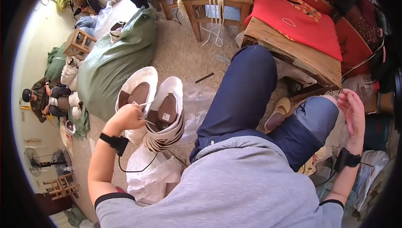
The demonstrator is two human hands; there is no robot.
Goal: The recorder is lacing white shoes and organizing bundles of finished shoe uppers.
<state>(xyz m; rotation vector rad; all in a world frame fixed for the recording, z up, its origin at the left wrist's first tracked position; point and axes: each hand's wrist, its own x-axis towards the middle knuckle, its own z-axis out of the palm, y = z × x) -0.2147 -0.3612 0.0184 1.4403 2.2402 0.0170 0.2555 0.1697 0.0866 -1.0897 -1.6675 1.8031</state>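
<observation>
Beside my left leg stands a stack of nested white shoes [171, 89] with brown insoles, its openings facing up. A second white shoe [146, 77] with a brown insole leans against it. My left hand [129, 117] is closed at the near end of these shoes, pinching a thin pale cord [144, 103] that runs across them. What lies inside the fist is hidden. Out by my right knee, my right hand [352, 110] is raised with its fingers loosely bent and apart, and nothing shows in it.
A large green sack [117, 60] sits ahead on the left. A wooden stool [220, 8] carries pale strips. On the right, a red cloth [297, 20] covers a wooden bench [293, 56]. White plastic [146, 173] lies below the shoes. People [46, 96] sit at far left.
</observation>
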